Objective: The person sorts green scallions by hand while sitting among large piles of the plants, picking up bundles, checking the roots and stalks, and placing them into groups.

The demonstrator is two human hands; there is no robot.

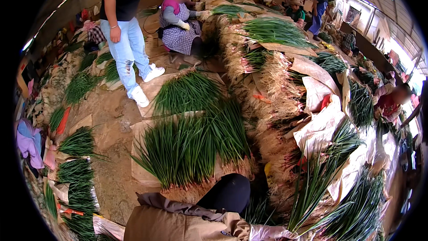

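Green leafy stalks [310, 187] beside right hand [278, 233], lower edge — grip cut off, can't tell; left hand unseen.

Brown floor [111, 167]. Ctr: tan sheets [141, 173] w/ green onions [178, 149] spread on top, roots toward near side. L: row of smaller onion bunches [76, 176]. R: long, high onion pile [273, 85], base partly hidden.

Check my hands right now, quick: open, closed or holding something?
Left hand: at the picture's lower edge, by the long green stalks; whether open or closed cannot be told.
Right hand: not in view.
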